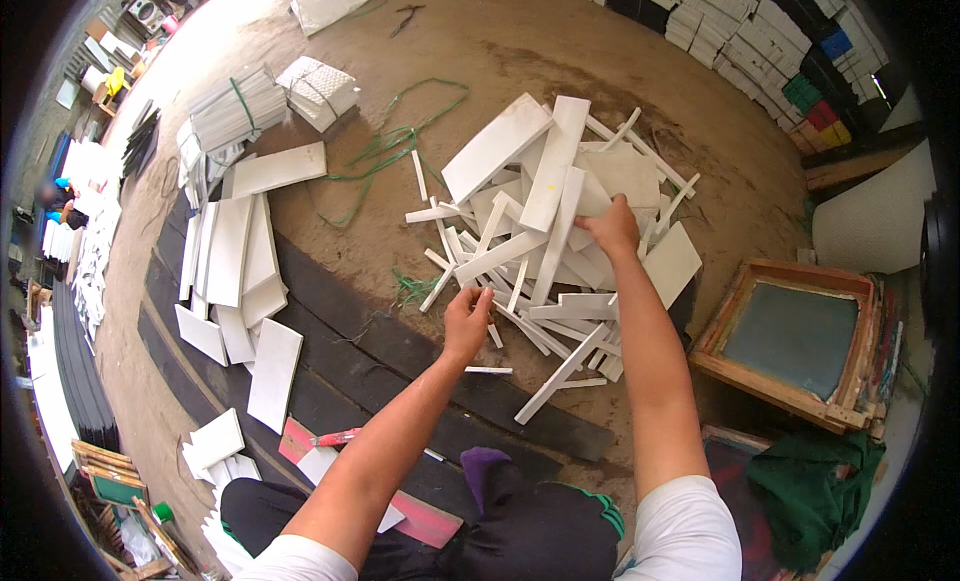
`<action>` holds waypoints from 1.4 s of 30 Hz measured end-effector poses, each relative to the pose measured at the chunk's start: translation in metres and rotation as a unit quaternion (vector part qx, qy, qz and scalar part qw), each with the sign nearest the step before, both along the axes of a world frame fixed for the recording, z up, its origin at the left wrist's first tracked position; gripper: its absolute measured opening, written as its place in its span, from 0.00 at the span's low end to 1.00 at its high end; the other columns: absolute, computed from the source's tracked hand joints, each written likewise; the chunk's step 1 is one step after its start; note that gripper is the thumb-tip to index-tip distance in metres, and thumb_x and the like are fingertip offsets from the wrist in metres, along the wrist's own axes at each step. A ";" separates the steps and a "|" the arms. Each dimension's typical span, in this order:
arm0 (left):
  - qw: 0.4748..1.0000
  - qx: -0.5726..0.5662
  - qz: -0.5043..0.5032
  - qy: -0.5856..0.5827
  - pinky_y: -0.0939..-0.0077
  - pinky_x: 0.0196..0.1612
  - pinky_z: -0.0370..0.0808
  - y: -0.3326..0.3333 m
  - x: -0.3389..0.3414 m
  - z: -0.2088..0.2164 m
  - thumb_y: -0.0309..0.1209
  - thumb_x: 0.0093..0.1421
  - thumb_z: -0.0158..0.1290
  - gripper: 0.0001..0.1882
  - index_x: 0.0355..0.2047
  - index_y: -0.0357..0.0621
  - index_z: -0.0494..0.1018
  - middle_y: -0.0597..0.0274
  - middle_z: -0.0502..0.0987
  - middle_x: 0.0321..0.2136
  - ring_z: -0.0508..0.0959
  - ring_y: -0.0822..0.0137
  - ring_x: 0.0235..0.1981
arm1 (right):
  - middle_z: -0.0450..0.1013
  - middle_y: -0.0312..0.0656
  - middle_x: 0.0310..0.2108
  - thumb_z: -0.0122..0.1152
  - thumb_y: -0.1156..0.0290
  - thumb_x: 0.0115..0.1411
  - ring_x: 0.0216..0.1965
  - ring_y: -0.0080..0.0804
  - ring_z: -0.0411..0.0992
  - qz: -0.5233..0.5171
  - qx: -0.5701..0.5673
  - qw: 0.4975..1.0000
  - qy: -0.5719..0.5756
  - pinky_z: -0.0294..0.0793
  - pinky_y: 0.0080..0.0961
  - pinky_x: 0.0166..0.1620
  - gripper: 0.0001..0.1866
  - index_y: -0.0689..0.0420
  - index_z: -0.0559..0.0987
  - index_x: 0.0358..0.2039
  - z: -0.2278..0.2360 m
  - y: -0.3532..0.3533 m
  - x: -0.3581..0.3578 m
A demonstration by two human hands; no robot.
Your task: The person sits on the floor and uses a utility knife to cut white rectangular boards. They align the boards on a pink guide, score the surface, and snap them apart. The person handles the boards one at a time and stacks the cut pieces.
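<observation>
A loose heap of white boards and narrow strips (pixel 555 166), which look like foam, lies on the ground in front of me. My right hand (pixel 612 229) reaches into its right side, thumb and fingers closed on the edge of a white board (pixel 594 197). Lower and to the left, my left hand (pixel 468 323) is held at the heap's near edge with its fingers curled together. Whatever it may hold is hidden. Close to my legs, a red-handled tool (pixel 338 437) rests on a pink and white board (pixel 425 516).
White boards (pixel 232 256) are stacked to the left on dark planks (pixel 335 321). Green twine (pixel 385 146) trails over the ground behind them, near tied bundles (pixel 235 106). A wooden-framed screen (pixel 790 331) and dark green cloth (pixel 815 491) sit at the right. A person (pixel 65 206) is far left.
</observation>
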State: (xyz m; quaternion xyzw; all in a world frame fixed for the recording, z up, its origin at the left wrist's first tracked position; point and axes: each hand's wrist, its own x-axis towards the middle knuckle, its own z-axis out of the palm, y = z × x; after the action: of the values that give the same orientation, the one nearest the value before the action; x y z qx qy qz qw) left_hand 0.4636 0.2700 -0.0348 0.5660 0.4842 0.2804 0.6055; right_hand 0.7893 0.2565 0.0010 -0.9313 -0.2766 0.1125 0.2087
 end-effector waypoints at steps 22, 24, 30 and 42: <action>0.981 -0.103 -0.073 -0.146 0.71 0.46 0.78 0.009 0.036 0.072 0.32 0.69 0.59 0.32 0.70 0.40 0.64 0.49 0.83 0.48 0.81 0.67 0.43 | 0.77 0.49 0.48 0.56 0.68 0.72 0.51 0.38 0.74 -0.070 0.415 0.875 0.237 0.71 0.36 0.58 0.16 0.66 0.74 0.53 -0.004 -0.088 -0.154; 0.988 -0.060 -0.059 -0.129 0.73 0.43 0.79 0.014 0.022 0.071 0.25 0.67 0.59 0.30 0.69 0.41 0.68 0.52 0.84 0.45 0.81 0.70 0.41 | 0.78 0.49 0.48 0.57 0.66 0.72 0.51 0.38 0.75 -0.037 0.403 0.866 0.295 0.71 0.36 0.58 0.17 0.65 0.74 0.54 -0.014 -0.086 -0.160; 0.992 -0.075 -0.023 -0.096 0.71 0.47 0.80 0.011 -0.015 0.034 0.25 0.67 0.59 0.29 0.67 0.37 0.69 0.47 0.83 0.47 0.82 0.67 0.43 | 0.78 0.50 0.51 0.63 0.68 0.68 0.52 0.38 0.76 0.080 0.346 0.865 0.355 0.73 0.37 0.57 0.21 0.63 0.74 0.58 -0.013 -0.072 -0.177; 0.836 0.385 -0.307 0.241 0.61 0.48 0.75 -0.056 -0.172 -0.014 0.49 0.55 0.68 0.26 0.47 0.48 0.76 0.57 0.73 0.41 0.75 0.54 0.46 | 0.73 0.54 0.55 0.68 0.66 0.62 0.58 0.51 0.70 0.141 0.242 0.927 -0.250 0.67 0.42 0.62 0.27 0.60 0.73 0.60 -0.014 -0.082 -0.180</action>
State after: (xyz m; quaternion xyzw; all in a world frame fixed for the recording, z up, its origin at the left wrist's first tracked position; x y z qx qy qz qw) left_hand 0.2919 0.2136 -0.0485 0.9227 0.2691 0.0986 0.2578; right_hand 0.6091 0.1750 -0.0128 -0.8017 -0.4668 -0.1661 0.3343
